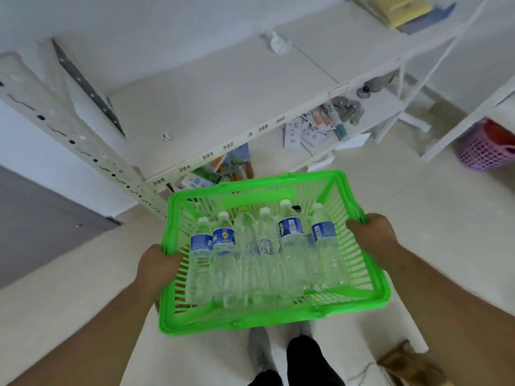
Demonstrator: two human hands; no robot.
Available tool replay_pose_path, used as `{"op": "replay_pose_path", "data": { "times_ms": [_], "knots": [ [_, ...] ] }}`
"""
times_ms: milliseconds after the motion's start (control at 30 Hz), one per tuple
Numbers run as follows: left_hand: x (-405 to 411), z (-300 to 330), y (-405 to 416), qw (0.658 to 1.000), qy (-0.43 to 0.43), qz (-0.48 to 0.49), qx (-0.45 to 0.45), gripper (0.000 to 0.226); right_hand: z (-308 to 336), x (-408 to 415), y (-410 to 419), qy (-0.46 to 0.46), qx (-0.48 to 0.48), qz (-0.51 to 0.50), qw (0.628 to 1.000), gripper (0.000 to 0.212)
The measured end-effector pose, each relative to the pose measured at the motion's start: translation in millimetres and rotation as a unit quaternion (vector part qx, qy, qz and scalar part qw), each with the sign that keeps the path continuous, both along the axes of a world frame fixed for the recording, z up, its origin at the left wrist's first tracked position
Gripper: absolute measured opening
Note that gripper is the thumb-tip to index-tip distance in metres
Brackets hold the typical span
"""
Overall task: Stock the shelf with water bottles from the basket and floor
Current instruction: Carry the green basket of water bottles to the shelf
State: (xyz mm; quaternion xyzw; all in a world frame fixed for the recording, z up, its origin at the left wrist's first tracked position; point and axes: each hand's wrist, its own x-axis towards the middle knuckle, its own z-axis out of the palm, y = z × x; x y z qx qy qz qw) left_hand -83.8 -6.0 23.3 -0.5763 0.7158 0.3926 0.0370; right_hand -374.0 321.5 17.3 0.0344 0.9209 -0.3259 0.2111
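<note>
Now both hands, left hand and right hand, fingers clamped on the green basket rims, hold the water bottles before the white shelf; keeping it level should stop rolling.

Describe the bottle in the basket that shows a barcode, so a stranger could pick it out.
Find the green basket held by both hands. Six water bottles lie side by side in it, caps pointing away. Take the second from the right: its blue label alone shows a white barcode patch.
</note>
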Motion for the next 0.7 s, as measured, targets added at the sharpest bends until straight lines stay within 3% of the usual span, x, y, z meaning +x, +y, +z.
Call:
{"op": "replay_pose_path", "data": {
  "times_ms": [533,700],
  "knots": [
    [-214.8,41.5,127.5,0.965,0.005,-0.259,-0.050,0.009,47.4,-18.2,231.4,0.014,-0.054,-0.250,0.967,0.027],
    [-299.8,51.9,189.0,0.943,-0.025,-0.324,-0.075,0.015,51.5,-45.4,301.3,0.011,-0.066,-0.301,0.951,0.027]
  ]
}}
